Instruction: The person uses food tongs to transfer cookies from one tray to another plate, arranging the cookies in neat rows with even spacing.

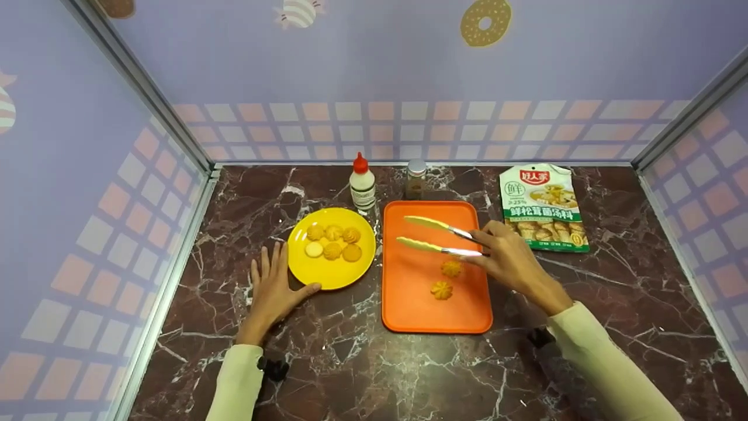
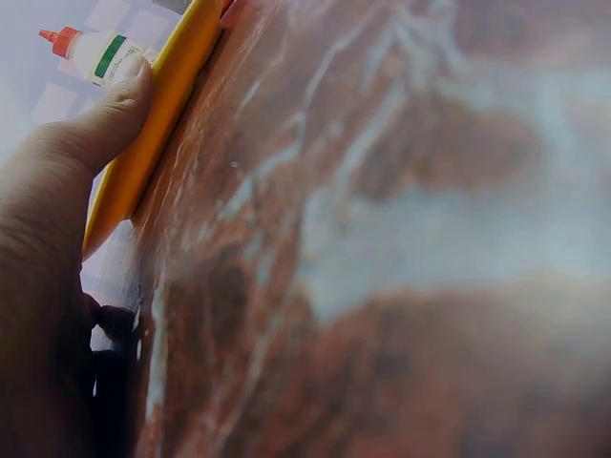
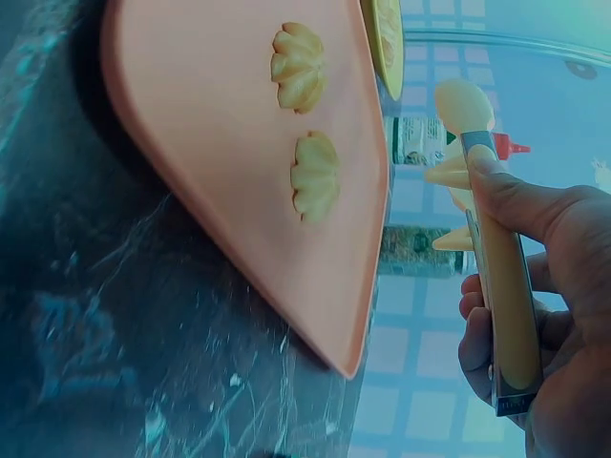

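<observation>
My right hand [image 1: 514,257] grips a pair of tongs [image 1: 459,232] with yellow tips and metal arms. The tips stand apart above the orange tray [image 1: 409,304], and I see nothing between them. On the tray, toward its right side, lie two flower-shaped cookies [image 1: 442,290], [image 3: 315,178]. My left hand [image 1: 274,289] is spread at the left side of a yellow plate [image 1: 304,275], its fingers fairly straight and its thumb [image 2: 129,100] touching the rim. Several round and ridged cookies [image 1: 332,251] sit grouped on that plate.
Behind the plate stands a squeeze bottle [image 1: 363,187] with a red cap. A small shaker jar [image 1: 415,178] is just behind the tray. To the right lies a green and white food pouch [image 1: 543,207]. Patterned panels [image 1: 374,70] enclose the back and sides of the marble-look table [image 1: 362,362].
</observation>
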A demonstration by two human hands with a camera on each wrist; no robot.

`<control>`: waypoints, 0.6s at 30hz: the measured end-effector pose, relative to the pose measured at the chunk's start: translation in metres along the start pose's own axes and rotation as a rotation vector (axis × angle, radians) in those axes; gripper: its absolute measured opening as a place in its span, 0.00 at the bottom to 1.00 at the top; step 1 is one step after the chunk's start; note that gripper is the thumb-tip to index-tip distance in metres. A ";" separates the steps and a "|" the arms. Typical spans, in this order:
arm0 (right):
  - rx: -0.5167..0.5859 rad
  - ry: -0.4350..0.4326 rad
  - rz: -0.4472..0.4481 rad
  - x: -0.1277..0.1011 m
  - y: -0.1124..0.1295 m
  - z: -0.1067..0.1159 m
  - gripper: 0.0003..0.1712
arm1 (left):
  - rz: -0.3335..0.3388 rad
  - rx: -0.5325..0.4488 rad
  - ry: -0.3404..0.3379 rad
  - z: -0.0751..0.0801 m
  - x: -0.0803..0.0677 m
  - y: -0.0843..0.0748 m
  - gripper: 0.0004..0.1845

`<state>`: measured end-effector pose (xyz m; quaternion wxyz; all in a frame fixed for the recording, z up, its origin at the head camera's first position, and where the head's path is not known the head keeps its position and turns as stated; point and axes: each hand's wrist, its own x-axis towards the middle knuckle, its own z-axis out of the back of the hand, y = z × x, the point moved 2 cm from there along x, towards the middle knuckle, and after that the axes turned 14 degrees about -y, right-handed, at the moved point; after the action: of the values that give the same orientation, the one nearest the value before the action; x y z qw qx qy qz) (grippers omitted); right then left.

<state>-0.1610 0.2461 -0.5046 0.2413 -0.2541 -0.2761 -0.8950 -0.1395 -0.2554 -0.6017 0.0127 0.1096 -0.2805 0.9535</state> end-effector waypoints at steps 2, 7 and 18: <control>-0.003 -0.008 -0.003 -0.003 -0.002 0.005 0.26 | -0.003 -0.001 -0.004 0.000 0.000 0.000 0.73; -0.001 -0.031 -0.028 -0.011 -0.009 0.014 0.26 | -0.001 0.002 -0.002 0.000 0.000 0.001 0.73; -0.057 -0.065 -0.012 -0.032 -0.018 0.029 0.29 | -0.010 -0.009 -0.006 0.000 -0.001 0.000 0.73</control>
<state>-0.1377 0.2866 -0.5088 0.2196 -0.2879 -0.2598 -0.8952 -0.1386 -0.2551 -0.6014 0.0173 0.1137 -0.2844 0.9518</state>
